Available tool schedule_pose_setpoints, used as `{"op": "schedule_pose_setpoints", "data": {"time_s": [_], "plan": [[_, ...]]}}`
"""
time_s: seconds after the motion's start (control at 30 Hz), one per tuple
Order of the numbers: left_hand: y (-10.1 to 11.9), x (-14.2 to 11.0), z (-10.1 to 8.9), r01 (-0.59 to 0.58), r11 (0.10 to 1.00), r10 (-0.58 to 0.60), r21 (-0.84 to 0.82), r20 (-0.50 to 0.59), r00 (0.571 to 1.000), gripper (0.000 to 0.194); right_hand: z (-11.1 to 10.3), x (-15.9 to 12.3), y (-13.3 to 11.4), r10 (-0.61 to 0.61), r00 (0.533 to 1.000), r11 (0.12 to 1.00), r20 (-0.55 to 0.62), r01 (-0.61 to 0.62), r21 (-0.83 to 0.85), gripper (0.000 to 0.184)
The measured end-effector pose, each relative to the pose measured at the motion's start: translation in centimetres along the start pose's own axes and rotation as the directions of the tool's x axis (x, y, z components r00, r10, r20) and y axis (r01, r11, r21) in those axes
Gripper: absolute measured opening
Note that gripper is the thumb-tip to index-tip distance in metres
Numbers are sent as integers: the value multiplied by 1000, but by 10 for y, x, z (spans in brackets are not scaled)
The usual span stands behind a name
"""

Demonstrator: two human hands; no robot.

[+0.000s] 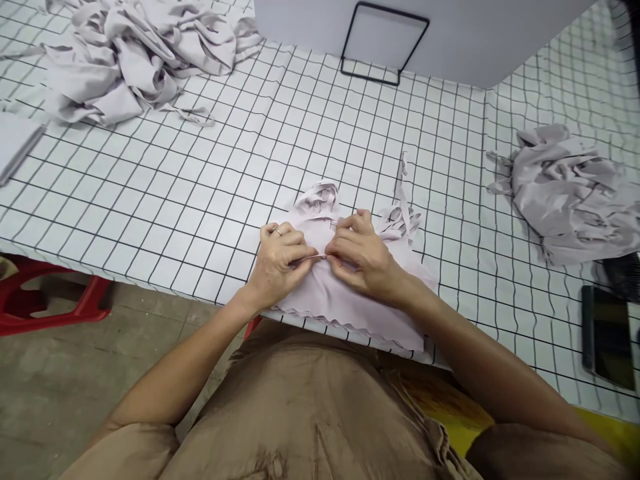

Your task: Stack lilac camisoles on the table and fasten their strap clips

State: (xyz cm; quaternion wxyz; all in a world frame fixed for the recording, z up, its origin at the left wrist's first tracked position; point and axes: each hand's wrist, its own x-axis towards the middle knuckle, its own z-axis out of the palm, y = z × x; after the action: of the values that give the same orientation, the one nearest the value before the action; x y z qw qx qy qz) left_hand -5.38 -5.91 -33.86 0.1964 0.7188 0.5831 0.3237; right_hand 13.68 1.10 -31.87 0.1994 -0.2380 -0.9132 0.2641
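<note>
A pale pink garment (360, 310) with thin straps and a wavy lower hem lies at the table's front edge. My left hand (281, 263), with a ring on one finger, pinches a small fold of its fabric between thumb and forefinger. Close beside it, my right hand (361, 257) pinches the same fold, fingertips almost touching the left ones. Bunched cloth (320, 199) rises just beyond my hands, and a gathered strap (403, 177) stretches away from the garment to the far right. What lies under my fingers is hidden.
Heaped pale garments (145, 57) lie at the back left, near a folded grey item (17, 143). Another bundle (575, 193) and a dark phone (607, 337) are on the right. A grey panel (450, 40) with a black wire frame (385, 81) stands behind. A red stool (93, 297) is lower left.
</note>
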Motion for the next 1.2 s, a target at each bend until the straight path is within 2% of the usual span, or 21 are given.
{"op": "schedule_pose_setpoints", "data": {"time_s": [0.07,0.13,0.2,0.27,0.4,0.57,0.7,0.83,0.9,0.97,1.0,1.03,1.1,1.13,1.2], "plan": [[-1,0,0,0,1000,0,-22,-16,1000,17,-8,5,2,-18,997,999,75,21,-39,22],[-3,1,0,16,998,-17,-53,-20,1000,14,-21,16,10,-12,989,1000,148,12,2,21],[-4,2,1,42,997,-43,-66,-10,999,10,-38,34,21,22,973,993,228,-47,106,17],[-5,5,0,70,996,-70,-61,12,997,9,-56,56,33,79,954,971,288,-139,194,22],[-4,11,-9,111,991,-103,-81,96,990,12,-79,98,49,174,943,950,284,-236,204,36],[-5,16,-19,97,993,-83,-71,179,980,9,-71,120,60,144,965,972,218,-179,150,32],[-10,17,-17,108,994,-102,-24,178,979,6,-62,126,67,109,976,993,189,-115,19,27],[-11,17,-19,131,991,-132,22,174,976,7,-59,127,71,113,974,994,197,-109,-34,19],[-4,12,-20,89,990,-96,109,56,994,19,-53,113,60,123,982,991,144,-114,-72,19],[6,0,-17,-7,974,25,225,-79,997,40,-42,83,38,137,990,982,43,-131,-134,29],[11,-8,-15,-72,959,101,275,-90,991,51,-33,61,23,135,991,977,12,-131,-167,36],[15,-17,-12,-145,939,171,311,-58,984,60,-23,36,7,130,991,968,-21,-132,-211,42],[17,-35,-6,-268,895,252,356,91,963,72,-1,-20,-19,60,998,944,8,-54,-326,54],[15,-43,-4,-294,875,259,384,143,955,75,8,-48,-28,34,999,926,35,-18,-377,62],[6,-52,-3,-298,852,234,430,196,952,82,14,-95,-31,90,996,893,28,-68,-446,76]]}}
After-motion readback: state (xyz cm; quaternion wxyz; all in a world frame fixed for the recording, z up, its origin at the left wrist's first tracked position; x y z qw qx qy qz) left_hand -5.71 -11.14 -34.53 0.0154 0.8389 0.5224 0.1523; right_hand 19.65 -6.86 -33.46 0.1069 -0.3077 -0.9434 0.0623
